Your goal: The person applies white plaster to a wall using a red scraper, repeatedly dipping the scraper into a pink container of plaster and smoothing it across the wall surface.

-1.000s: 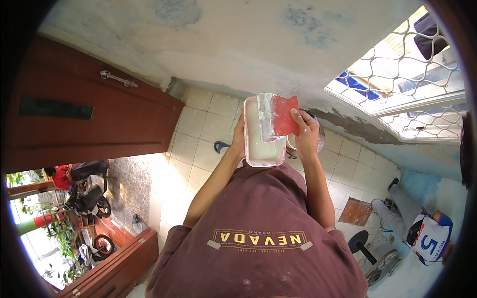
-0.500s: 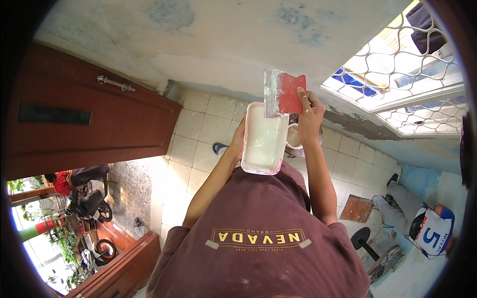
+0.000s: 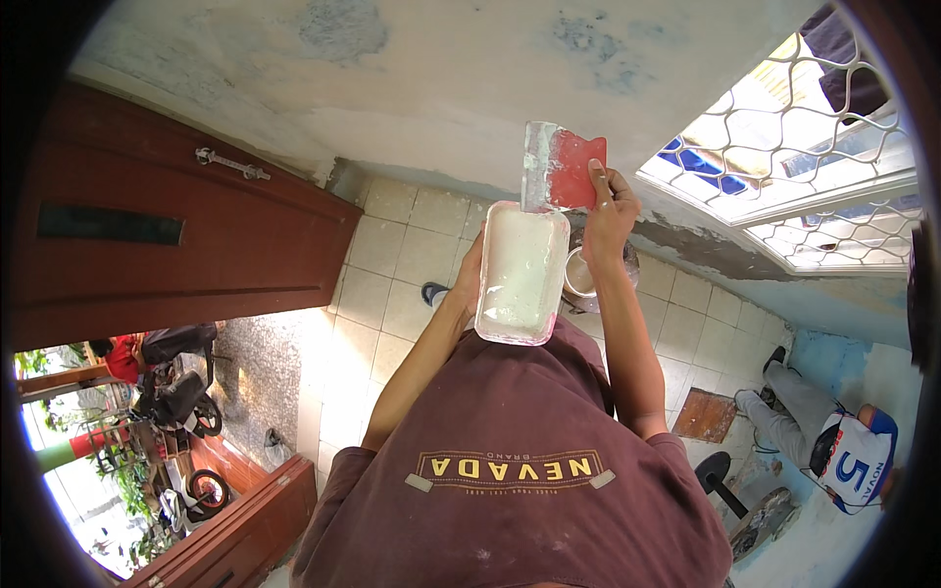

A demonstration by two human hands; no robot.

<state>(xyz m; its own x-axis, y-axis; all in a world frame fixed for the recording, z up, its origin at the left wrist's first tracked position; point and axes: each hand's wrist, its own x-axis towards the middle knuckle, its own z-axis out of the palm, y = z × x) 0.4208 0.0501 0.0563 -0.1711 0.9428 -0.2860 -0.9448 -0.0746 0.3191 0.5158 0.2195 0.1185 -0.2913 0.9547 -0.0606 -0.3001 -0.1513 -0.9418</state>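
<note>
My left hand (image 3: pixel 472 272) grips the left side of a shallow rectangular tray (image 3: pixel 564 257), held in front of my body. White paste (image 3: pixel 521 260) coats the inside of the tray. My right hand (image 3: pixel 613 208) pinches the red handle of a wide putty knife (image 3: pixel 564 169), thumb on top. The blade points left, smeared with white, and sits just above the tray's far edge. Most fingers of my left hand are hidden beneath the tray.
A patchy plastered wall (image 3: pixel 441 78) rises ahead, with a grilled window (image 3: pixel 784 147) at right. A bucket (image 3: pixel 581 272) stands on the tiled floor below my right wrist. The brown door (image 3: pixel 186 206) is at left. Another person (image 3: pixel 833 441) is low at far right.
My right hand has raised the putty knife slightly away from me, off the tray's far edge. The tray and my left hand stay nearly still.
</note>
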